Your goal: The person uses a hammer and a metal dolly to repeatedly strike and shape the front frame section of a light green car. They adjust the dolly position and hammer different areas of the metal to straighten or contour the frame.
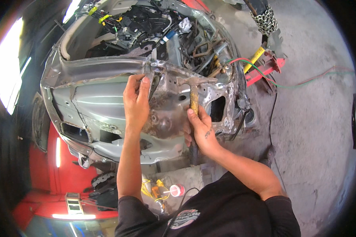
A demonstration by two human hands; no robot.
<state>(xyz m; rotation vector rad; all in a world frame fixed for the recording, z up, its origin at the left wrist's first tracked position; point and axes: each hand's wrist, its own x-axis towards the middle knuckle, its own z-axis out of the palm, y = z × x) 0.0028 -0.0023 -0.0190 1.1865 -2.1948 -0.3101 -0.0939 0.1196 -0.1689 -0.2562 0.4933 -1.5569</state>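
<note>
My right hand is wrapped around the worn yellow-and-dark handle of a hammer. The hammer's rusty metal head lies level with the torn upper edge of a bare car body panel. To the left, my left hand is closed, its thumb and fingertips together by that edge, next to a narrow gap in the metal. Whatever they pinch is too small or hidden to make out. Between my hands the bare metal shows a rusty, heat-marked patch.
Inside the car shell lie wiring, a blue bottle and rusty metal clamps. Red and green hoses cross to the right, near a hanging chain and a red stand. A power tool and cup sit below.
</note>
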